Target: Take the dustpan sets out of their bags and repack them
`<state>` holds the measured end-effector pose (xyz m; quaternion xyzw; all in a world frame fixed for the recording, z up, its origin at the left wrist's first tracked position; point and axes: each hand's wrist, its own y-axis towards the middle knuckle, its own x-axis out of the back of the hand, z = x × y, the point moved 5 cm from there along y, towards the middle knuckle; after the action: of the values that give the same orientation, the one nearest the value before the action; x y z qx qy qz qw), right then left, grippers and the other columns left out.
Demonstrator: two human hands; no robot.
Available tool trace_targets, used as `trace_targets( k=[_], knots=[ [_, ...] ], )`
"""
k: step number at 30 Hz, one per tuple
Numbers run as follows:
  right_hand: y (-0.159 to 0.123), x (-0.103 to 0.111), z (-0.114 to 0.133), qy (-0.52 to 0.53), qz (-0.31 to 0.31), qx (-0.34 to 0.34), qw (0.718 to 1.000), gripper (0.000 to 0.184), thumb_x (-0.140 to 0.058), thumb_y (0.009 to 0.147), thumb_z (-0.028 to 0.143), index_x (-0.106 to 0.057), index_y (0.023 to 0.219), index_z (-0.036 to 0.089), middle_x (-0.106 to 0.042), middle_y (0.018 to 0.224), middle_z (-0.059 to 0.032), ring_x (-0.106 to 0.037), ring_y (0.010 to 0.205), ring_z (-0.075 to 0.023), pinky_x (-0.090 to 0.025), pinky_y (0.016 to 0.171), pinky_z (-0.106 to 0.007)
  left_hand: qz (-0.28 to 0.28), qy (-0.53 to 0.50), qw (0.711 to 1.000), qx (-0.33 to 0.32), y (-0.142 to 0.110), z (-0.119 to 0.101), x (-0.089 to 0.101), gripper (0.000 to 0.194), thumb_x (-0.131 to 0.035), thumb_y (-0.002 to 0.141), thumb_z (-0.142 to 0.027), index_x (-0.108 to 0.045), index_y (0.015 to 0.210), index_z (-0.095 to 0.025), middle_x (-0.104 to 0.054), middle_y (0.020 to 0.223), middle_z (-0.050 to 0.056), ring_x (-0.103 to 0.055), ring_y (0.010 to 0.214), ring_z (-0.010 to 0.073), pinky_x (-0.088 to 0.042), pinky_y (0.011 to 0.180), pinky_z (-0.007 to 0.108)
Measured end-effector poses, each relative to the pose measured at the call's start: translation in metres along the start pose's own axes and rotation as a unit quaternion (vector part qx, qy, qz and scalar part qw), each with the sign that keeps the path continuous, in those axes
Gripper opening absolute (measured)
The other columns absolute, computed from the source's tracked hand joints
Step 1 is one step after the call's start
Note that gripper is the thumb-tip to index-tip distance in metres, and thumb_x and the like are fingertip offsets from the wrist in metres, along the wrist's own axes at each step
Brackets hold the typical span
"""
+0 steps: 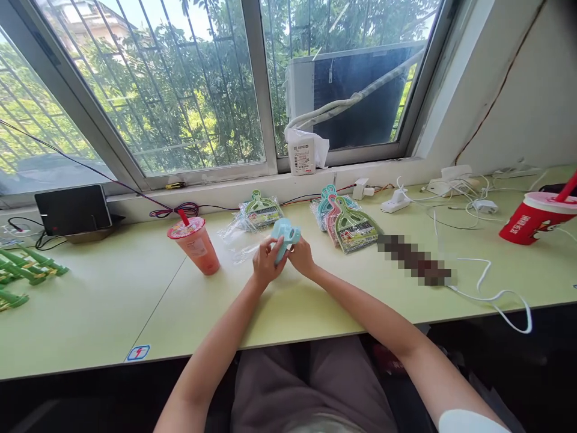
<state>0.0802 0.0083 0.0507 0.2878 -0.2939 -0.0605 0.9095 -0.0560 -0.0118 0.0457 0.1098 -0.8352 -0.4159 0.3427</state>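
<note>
Both my hands meet over the pale green table (112,300) and hold a small light-blue plastic dustpan-and-brush set (285,236). My left hand (267,262) wraps its fingers round the lower part. My right hand (301,255) pinches the set from the right side. An empty clear plastic bag (235,240) lies just behind my left hand. A packaged green set (260,210) lies further back. To the right sits a pile of packaged sets (347,222) in teal, pink and green.
A pink drink cup with a straw (195,243) stands left of my hands. A red cup (536,216) is at far right among white cables and chargers (469,204). Green brushes (27,264) lie at far left, beside a dark tablet (73,208). Windows run behind.
</note>
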Motion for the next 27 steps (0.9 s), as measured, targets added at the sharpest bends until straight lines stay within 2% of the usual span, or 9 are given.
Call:
trace_targets(
  k=[5, 9, 11, 13, 15, 17, 20, 24, 27],
  knots=[
    [0.009, 0.011, 0.002, 0.172, -0.038, 0.016, 0.984, 0.008, -0.06, 0.074, 0.023, -0.055, 0.079, 0.02, -0.054, 0.093, -0.0034, -0.057, 0.072, -0.0138, -0.048, 0.058, -0.024, -0.007, -0.027, 1.0, -0.011, 0.006, -0.006, 0.004, 0.044, -0.052, 0.087, -0.052, -0.066, 0.117, -0.021, -0.056, 0.116, 0.014, -0.061, 0.087, 0.0209, -0.051, 0.079, 0.034],
    [0.017, 0.017, 0.001, 0.221, -0.005, 0.017, 0.975, 0.015, -0.065, 0.071, 0.029, -0.054, 0.074, 0.019, -0.05, 0.09, -0.0013, -0.054, 0.067, -0.0106, -0.049, 0.057, -0.023, -0.014, -0.034, 0.998, -0.051, 0.014, -0.002, 0.009, 0.042, -0.051, 0.09, -0.049, -0.064, 0.118, -0.021, -0.058, 0.114, 0.013, -0.062, 0.089, 0.0195, -0.05, 0.074, 0.03],
    [0.02, 0.016, 0.0, 0.248, 0.044, 0.021, 0.967, 0.02, -0.069, 0.069, 0.033, -0.054, 0.072, 0.019, -0.049, 0.088, -0.0002, -0.053, 0.066, -0.01, -0.049, 0.055, -0.023, -0.059, -0.042, 0.997, -0.019, 0.02, 0.011, 0.017, 0.041, -0.046, 0.093, -0.048, -0.064, 0.117, -0.019, -0.06, 0.111, 0.012, -0.062, 0.09, 0.0187, -0.049, 0.07, 0.027],
    [0.022, 0.014, -0.001, 0.287, 0.095, 0.016, 0.953, 0.026, -0.071, 0.068, 0.039, -0.057, 0.073, 0.019, -0.05, 0.089, -0.0003, -0.053, 0.066, -0.0101, -0.05, 0.053, -0.023, -0.134, -0.039, 0.989, 0.051, 0.026, 0.031, 0.031, 0.042, -0.041, 0.096, -0.047, -0.064, 0.115, -0.017, -0.062, 0.106, 0.011, -0.061, 0.086, 0.0171, -0.048, 0.067, 0.026],
    [0.024, 0.015, -0.004, 0.32, 0.109, 0.002, 0.941, 0.03, -0.072, 0.069, 0.046, -0.061, 0.075, 0.019, -0.052, 0.091, -0.0015, -0.055, 0.067, -0.0107, -0.05, 0.052, -0.024, -0.21, -0.027, 0.969, 0.125, 0.029, 0.052, 0.045, 0.042, -0.038, 0.097, -0.045, -0.065, 0.111, -0.016, -0.065, 0.102, 0.01, -0.061, 0.084, 0.0166, -0.048, 0.069, 0.026],
    [0.027, 0.02, -0.009, 0.328, 0.074, -0.011, 0.942, 0.034, -0.07, 0.071, 0.052, -0.064, 0.076, 0.019, -0.054, 0.092, -0.0026, -0.055, 0.067, -0.0112, -0.048, 0.051, -0.023, -0.262, -0.024, 0.947, 0.182, 0.029, 0.068, 0.055, 0.039, -0.039, 0.096, -0.042, -0.065, 0.109, -0.016, -0.067, 0.1, 0.01, -0.061, 0.087, 0.018, -0.048, 0.076, 0.028],
    [0.032, 0.033, -0.019, 0.293, -0.02, -0.022, 0.956, 0.037, -0.069, 0.072, 0.055, -0.064, 0.073, 0.019, -0.053, 0.085, -0.0016, -0.053, 0.063, -0.0106, -0.045, 0.053, -0.024, -0.29, -0.039, 0.925, 0.241, 0.026, 0.085, 0.059, 0.036, -0.039, 0.095, -0.037, -0.065, 0.108, -0.016, -0.068, 0.102, 0.011, -0.062, 0.093, 0.0197, -0.047, 0.083, 0.03],
    [0.031, 0.043, -0.027, 0.217, -0.113, -0.035, 0.969, 0.032, -0.066, 0.075, 0.05, -0.062, 0.074, 0.018, -0.054, 0.081, -0.001, -0.05, 0.059, -0.0105, -0.045, 0.057, -0.026, -0.285, -0.062, 0.919, 0.266, 0.024, 0.09, 0.054, 0.035, -0.04, 0.094, -0.036, -0.065, 0.107, -0.016, -0.068, 0.105, 0.011, -0.061, 0.096, 0.0203, -0.047, 0.085, 0.031],
    [0.025, 0.036, -0.022, 0.149, -0.103, -0.016, 0.983, 0.023, -0.064, 0.078, 0.041, -0.064, 0.079, 0.018, -0.058, 0.087, -0.0028, -0.053, 0.059, -0.011, -0.048, 0.062, -0.027, -0.219, -0.094, 0.942, 0.238, 0.027, 0.074, 0.041, 0.037, -0.044, 0.093, -0.043, -0.065, 0.108, -0.017, -0.068, 0.102, 0.009, -0.061, 0.086, 0.0177, -0.048, 0.076, 0.028]
  ],
)
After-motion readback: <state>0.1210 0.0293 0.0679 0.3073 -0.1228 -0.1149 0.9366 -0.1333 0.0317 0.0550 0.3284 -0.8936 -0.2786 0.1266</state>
